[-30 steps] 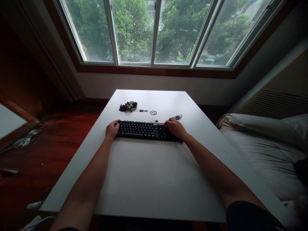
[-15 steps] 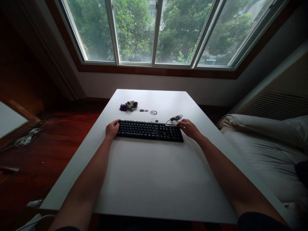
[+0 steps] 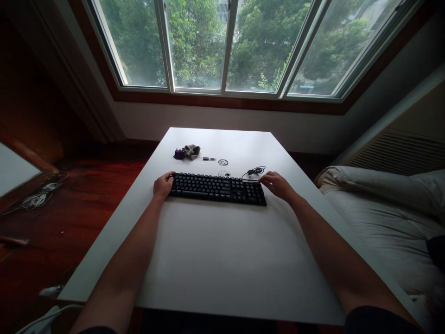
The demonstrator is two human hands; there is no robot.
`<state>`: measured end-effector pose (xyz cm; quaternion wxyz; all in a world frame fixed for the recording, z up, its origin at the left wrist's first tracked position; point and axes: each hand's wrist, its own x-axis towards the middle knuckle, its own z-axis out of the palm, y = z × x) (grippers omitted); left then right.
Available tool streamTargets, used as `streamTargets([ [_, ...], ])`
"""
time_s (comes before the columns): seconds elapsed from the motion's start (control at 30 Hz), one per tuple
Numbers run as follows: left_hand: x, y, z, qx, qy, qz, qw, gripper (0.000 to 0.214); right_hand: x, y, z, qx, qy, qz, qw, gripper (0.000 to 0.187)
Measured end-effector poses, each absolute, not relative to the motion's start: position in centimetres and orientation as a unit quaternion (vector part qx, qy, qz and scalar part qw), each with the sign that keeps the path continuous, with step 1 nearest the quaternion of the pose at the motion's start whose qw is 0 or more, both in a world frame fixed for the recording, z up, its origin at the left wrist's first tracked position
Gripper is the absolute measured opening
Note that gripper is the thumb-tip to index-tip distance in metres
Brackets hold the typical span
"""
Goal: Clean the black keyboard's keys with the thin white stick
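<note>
A black full-size keyboard (image 3: 217, 187) lies across the white table, its front edge towards me. My left hand (image 3: 163, 186) is closed around the keyboard's left end, thumb on the near side. At the back right corner, my right hand (image 3: 276, 184) has its fingers pinched together. From those fingertips a slim rod-like tool (image 3: 249, 180) points left along the keyboard's back edge; its exact kind is too small to tell. Just behind it lies a coiled black cable (image 3: 256, 170).
Farther back on the white table (image 3: 212, 260) are a grey and purple cloth bundle (image 3: 187, 151), a small thin tool (image 3: 209, 159) and a round clear dish (image 3: 223, 162). Another round dish (image 3: 224, 173) sits right behind the keyboard. A pale sofa (image 3: 375, 208) stands at the right.
My right hand has shifted slightly right along the keyboard's back corner. The left hand keeps its hold, and the whole view has moved a little.
</note>
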<state>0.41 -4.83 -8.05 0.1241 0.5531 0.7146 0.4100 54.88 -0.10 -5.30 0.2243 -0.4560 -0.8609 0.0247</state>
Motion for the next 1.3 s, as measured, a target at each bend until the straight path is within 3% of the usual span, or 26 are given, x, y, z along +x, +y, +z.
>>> streamTargets([
  [0.33,0.1,-4.3,-8.6,0.552,0.708,0.420,0.130,0.036,43.6,0.0,-3.9,-0.453,-0.870,0.015,0.195,0.023],
  [0.5,-0.2,-3.9,-9.2,0.540,0.685,0.464,0.154,0.046,36.8,-1.0,-3.5,-0.438,-0.874,0.020,0.210,0.024],
  [0.8,-0.2,-3.7,-9.5,0.539,0.668,0.482,0.176,0.055,25.8,-3.3,-2.3,-0.401,-0.904,-0.003,0.148,0.031],
  [1.3,0.0,-4.2,-8.6,0.545,0.677,0.466,0.164,0.048,22.0,-3.0,-2.4,-0.411,-0.898,-0.008,0.160,0.033],
])
